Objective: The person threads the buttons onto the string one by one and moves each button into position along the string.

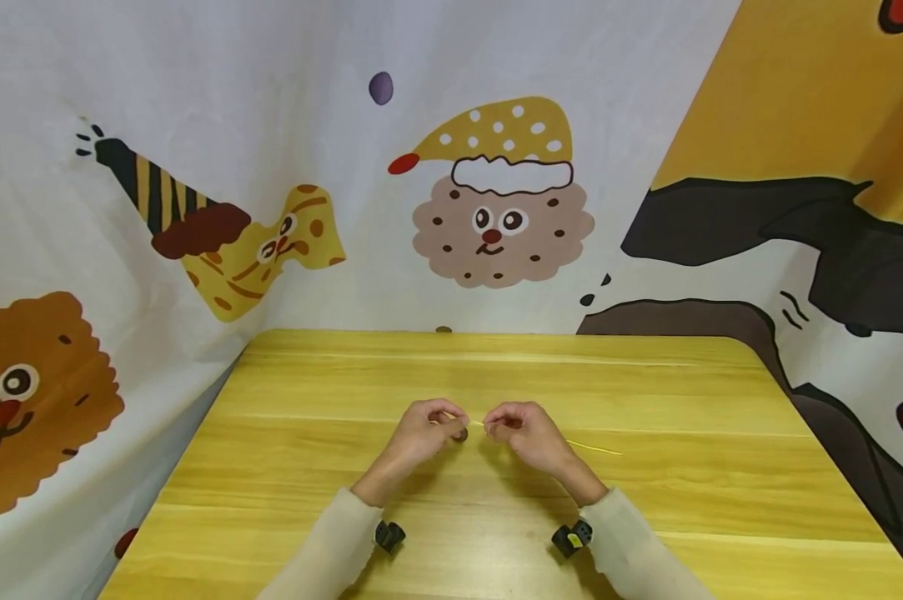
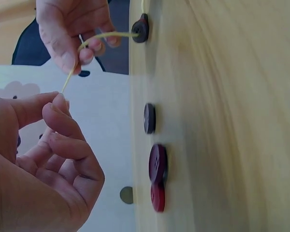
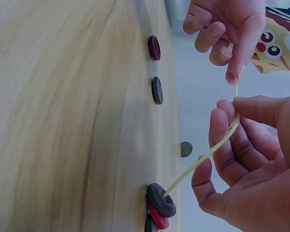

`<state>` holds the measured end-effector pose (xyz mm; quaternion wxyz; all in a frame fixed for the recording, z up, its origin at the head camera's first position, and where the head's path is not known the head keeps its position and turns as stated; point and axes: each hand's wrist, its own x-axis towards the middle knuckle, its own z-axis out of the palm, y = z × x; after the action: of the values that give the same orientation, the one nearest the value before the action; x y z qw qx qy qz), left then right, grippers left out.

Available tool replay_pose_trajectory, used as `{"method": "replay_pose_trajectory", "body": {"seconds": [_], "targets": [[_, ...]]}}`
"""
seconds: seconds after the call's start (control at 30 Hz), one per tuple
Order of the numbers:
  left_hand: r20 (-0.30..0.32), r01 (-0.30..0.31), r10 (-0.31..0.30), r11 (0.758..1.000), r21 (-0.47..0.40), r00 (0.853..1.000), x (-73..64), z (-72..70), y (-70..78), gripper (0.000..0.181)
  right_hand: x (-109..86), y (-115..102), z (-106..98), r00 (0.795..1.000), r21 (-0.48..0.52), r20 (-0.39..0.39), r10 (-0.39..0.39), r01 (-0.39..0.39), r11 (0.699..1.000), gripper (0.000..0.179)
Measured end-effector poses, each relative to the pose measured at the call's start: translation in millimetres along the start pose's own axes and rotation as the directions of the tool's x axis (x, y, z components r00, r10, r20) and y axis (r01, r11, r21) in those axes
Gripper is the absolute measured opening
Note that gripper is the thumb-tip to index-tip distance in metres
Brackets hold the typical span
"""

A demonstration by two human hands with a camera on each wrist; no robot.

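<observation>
**A:** What have you got in hand right now?

**Me:** One yellow cord (image 3: 205, 155), and both hands are on it. My left hand (image 1: 418, 432) has thumb and forefinger pinched on its tip, the other fingers loosely curled. My right hand (image 1: 524, 434) has the fingers curled round the cord a little further along, close beside the left, over the middle of the tabletop (image 1: 646, 392), nearer my edge than the far one.

**A:** And the buttons, how many?

**Me:** Counting from the right wrist view: a dark grey button (image 3: 161, 199) with the cord running into it, lying on top of a red button (image 3: 157, 215), and a third dark one peeking out under those, cut off by the picture's edge. That's one stack of three, as far as I can see. Further along the board lie a lone dark button (image 3: 157, 90) and a maroon button (image 3: 154, 48), each flat on the wood and apart from the stack.

**A:** So five?

**Me:** At least five; the left wrist view shows the maroon one overlapping a red one.

**A:** Any writing or labels?

**Me:** None I can read. The cord's loose end trails right across the tabletop.
</observation>
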<state>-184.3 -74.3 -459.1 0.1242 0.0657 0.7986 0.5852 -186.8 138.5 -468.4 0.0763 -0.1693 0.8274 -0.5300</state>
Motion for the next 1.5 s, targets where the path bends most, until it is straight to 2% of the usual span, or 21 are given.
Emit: {"method": "replay_pose_trajectory", "body": {"seconds": [0.2, 0.5, 0.73, 0.9, 1.13, 1.3, 1.5], "targets": [[-0.012, 0.009, -0.008, 1.0, 0.028, 1.0, 1.9, -12.1, -4.7, 0.021, -0.4, 3, 0, 1.0, 0.02, -0.007, 0.002, -0.002, 1.0, 0.011], [-0.08, 0.056, -0.048, 0.992, 0.111, 0.996, 3.5, -28.8, -14.7, 0.016, -2.8, 3, 1, 1.0, 0.029, -0.007, 0.02, -0.02, 0.999, 0.009], [-0.072, 0.115, -0.105, 0.981, 0.154, 0.992, 3.7, -43.3, -26.9, 0.021, -10.8, -21, -1, 1.0, 0.02, 0.01, 0.021, -0.021, 1.0, 0.012], [-0.039, 0.115, -0.11, 0.976, 0.186, 0.993, 4.6, -50.3, -34.9, 0.022, -15.6, -34, -5, 0.999, 0.031, 0.024, 0.022, -0.023, 0.999, 0.011], [0.048, 0.093, -0.109, 0.962, 0.258, 0.993, 2.7, -46.0, -36.2, 0.021, -3.6, 7, 0, 1.0, 0.057, 0.016, 0.019, -0.02, 0.998, 0.01], [0.06, 0.068, -0.09, 0.953, 0.296, 0.994, 2.5, -40.5, -37.8, 0.021, -5.6, -1, 1, 1.0, 0.026, 0.014, 0.024, -0.025, 0.999, 0.009], [0.061, 0.045, -0.07, 0.935, 0.351, 0.996, 3.0, -37.3, -37.3, 0.014, -12.6, -27, -3, 0.999, 0.026, 0.031, 0.026, -0.027, 0.999, 0.01]]}}
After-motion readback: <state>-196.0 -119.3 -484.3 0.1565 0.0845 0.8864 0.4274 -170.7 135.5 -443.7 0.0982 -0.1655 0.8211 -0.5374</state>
